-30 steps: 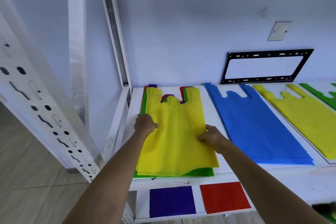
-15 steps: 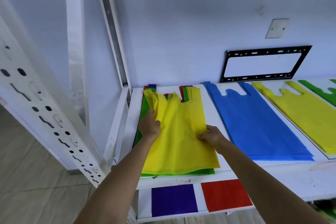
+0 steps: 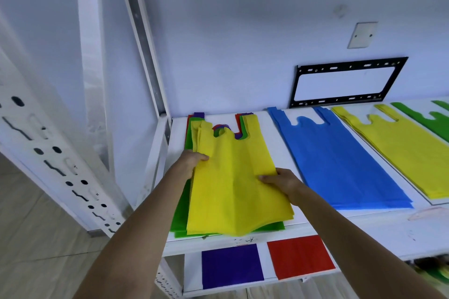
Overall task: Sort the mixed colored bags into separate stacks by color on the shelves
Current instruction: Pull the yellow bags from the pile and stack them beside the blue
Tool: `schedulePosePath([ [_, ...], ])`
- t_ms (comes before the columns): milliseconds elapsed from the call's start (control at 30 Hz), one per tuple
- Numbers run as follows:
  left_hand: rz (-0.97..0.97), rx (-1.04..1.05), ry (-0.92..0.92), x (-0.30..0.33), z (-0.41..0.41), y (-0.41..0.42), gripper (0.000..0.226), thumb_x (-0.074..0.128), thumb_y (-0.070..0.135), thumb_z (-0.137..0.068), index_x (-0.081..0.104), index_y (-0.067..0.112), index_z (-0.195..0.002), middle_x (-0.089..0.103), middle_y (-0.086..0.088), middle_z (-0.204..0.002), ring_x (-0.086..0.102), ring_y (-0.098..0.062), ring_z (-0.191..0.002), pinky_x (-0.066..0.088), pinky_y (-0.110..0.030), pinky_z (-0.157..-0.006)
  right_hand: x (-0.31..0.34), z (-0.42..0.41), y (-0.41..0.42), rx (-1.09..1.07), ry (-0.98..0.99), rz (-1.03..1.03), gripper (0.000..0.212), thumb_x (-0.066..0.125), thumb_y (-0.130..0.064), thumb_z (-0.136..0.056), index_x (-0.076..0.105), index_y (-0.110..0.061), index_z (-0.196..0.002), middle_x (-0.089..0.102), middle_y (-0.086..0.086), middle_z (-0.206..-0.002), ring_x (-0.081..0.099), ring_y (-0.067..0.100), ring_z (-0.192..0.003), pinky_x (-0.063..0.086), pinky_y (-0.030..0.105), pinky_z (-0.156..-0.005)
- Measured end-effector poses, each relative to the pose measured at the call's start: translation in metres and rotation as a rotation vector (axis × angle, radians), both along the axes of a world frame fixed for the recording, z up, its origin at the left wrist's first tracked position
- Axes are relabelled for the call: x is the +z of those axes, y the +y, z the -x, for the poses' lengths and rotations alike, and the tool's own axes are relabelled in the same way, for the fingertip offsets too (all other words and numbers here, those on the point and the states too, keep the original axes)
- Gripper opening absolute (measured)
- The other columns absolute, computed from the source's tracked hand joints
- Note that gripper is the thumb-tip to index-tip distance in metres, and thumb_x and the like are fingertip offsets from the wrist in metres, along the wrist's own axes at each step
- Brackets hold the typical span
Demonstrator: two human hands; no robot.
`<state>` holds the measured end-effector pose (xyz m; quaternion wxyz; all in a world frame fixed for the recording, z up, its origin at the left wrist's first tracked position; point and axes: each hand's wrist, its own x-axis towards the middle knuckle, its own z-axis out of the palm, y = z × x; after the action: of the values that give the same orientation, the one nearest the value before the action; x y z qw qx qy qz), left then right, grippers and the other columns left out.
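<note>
Yellow bag (image 3: 233, 182) is pinched at its edges by left hand (image 3: 190, 161) and right hand (image 3: 281, 182).

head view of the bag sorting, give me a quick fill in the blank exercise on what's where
1. Both hands, left hand and right hand, grip a ____ bag atop the mixed pile.
2. Right beside the mixed pile on the top shelf lies the ____ stack.
3. On the lower shelf, the purple stack lies to the left of the ____ stack.
4. At the far right edge, past the yellow stack, lies a ____ stack.

Missing words: yellow; blue; red; green
</note>
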<state>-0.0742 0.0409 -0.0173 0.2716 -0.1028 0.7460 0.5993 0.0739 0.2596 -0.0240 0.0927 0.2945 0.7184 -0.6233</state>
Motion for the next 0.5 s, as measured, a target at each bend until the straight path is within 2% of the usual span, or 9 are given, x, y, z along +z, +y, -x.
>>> schedulePosePath([
  [133, 0.066, -0.132, 0.034, -0.015, 0.002, -0.008, 0.065, 0.062, 0.018, -0.092, 0.03, 0.009, -0.147, 0.045, -0.017, -0.144, 0.049, -0.033, -0.126, 0.041, -0.049, -0.107, 0.005, -0.008, 0.007, 0.12, -0.103, 0.065, 0.061, 0.072, -0.019, -0.082, 0.046, -0.008, -0.136, 0.056, 0.013, -0.132, 0.056, 0.033, -0.117, 0.046, 0.046, -0.099],
  [200, 0.134, -0.207, 0.102, -0.015, -0.003, -0.01, 0.059, 0.058, 0.014, -0.094, 0.032, 0.01, -0.146, 0.047, -0.016, -0.142, 0.05, -0.033, -0.125, 0.043, -0.046, -0.105, 0.006, -0.012, 0.012, 0.145, -0.11, 0.048, 0.06, 0.07, -0.013, -0.084, 0.045, -0.007, -0.138, 0.057, 0.013, -0.131, 0.056, 0.032, -0.114, 0.046, 0.046, -0.1],
  [267, 0.168, -0.224, 0.149, -0.008, -0.007, -0.009, 0.053, 0.054, 0.008, -0.095, 0.035, 0.01, -0.145, 0.049, -0.016, -0.139, 0.051, -0.033, -0.122, 0.046, -0.043, -0.099, 0.01, -0.015, 0.015, 0.121, -0.078, 0.023, 0.056, 0.066, -0.007, -0.087, 0.044, -0.004, -0.138, 0.055, 0.016, -0.133, 0.056, 0.031, -0.107, 0.048, 0.042, -0.094],
  [333, 0.105, -0.198, 0.129, 0.003, -0.007, -0.009, 0.051, 0.052, 0.004, -0.095, 0.037, 0.009, -0.144, 0.05, -0.017, -0.139, 0.053, -0.035, -0.12, 0.047, -0.045, -0.097, 0.017, -0.018, 0.023, 0.115, -0.052, -0.007, 0.053, 0.064, -0.006, -0.088, 0.045, -0.004, -0.137, 0.054, 0.017, -0.133, 0.057, 0.025, -0.097, 0.049, 0.032, -0.079],
  [400, -0.017, -0.162, 0.088, 0.022, -0.009, -0.006, 0.051, 0.053, 0.001, -0.094, 0.039, 0.009, -0.143, 0.051, -0.018, -0.139, 0.056, -0.036, -0.115, 0.047, -0.048, -0.097, 0.028, -0.021, 0.035, 0.15, -0.022, 0.017, 0.05, 0.063, -0.01, -0.089, 0.047, -0.005, -0.136, 0.058, 0.015, -0.125, 0.058, 0.019, -0.085, 0.048, 0.024, -0.066],
  [500, -0.082, -0.146, 0.107, 0.055, -0.016, 0.009, 0.046, 0.052, 0.001, -0.094, 0.046, 0.008, -0.139, 0.054, -0.018, -0.135, 0.061, -0.028, -0.093, 0.046, -0.044, -0.093, 0.047, -0.026, 0.059, 0.175, 0.055, 0.138, 0.042, 0.061, -0.01, -0.09, 0.051, -0.004, -0.131, 0.063, 0.007, -0.106, 0.061, 0.018, -0.086, 0.051, 0.024, -0.075],
])
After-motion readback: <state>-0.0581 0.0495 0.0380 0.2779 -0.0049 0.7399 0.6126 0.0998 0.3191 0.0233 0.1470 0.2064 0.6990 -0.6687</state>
